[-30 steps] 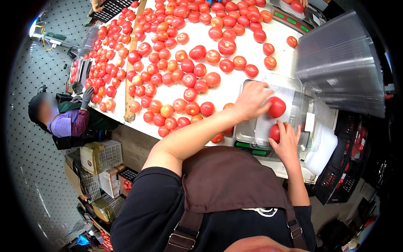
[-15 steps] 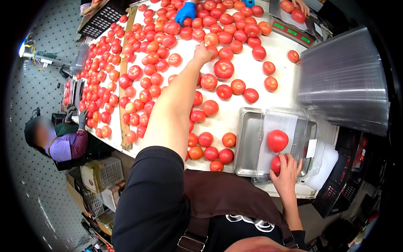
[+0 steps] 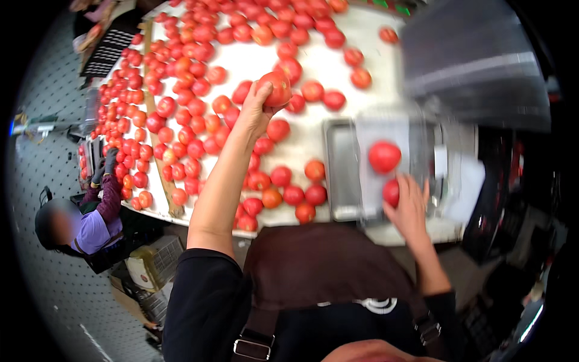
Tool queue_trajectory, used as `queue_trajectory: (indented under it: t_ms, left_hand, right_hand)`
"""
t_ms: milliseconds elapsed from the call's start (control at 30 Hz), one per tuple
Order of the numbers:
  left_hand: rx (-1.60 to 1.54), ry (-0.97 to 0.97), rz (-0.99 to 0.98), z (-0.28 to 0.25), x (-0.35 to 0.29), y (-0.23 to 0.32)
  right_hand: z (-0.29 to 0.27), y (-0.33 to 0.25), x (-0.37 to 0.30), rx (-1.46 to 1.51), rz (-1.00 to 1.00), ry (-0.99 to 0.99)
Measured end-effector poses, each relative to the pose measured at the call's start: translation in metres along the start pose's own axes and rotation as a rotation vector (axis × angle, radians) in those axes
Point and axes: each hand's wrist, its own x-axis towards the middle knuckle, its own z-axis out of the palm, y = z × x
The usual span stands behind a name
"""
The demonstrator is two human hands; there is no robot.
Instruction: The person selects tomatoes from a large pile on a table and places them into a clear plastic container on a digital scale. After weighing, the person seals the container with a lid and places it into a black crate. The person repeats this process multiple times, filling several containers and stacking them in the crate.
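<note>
Left hand (image 3: 259,113) grasped a large tomato (image 3: 277,89) at its fingertips, above loose tomatoes (image 3: 278,130); right hand (image 3: 411,205), nearer the body, had fingers and thumb curled against a 2nd tomato (image 3: 391,193) in the clear container (image 3: 420,154), with a 3rd tomato (image 3: 384,156) just beyond its fingertips. Judged risk: smooth skin slipping from a slack left-hand hold could drop and bruise the fruit. All 3 looked round, red and glossy, though blur hid fine blemishes.
</note>
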Motion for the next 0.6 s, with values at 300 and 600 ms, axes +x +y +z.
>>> queue_trajectory:
  t_ms: [300, 600]
  left_hand:
    - [0.699, -0.588, 0.21, 0.148, -0.175, -0.053]
    - [1.547, -0.418, 0.684, 0.163, -0.189, -0.116]
  right_hand:
    - [-0.021, 0.018, -0.002, 0.032, -0.119, 0.031]
    - [-0.029, 0.041, -0.01, 0.055, -0.235, -0.019]
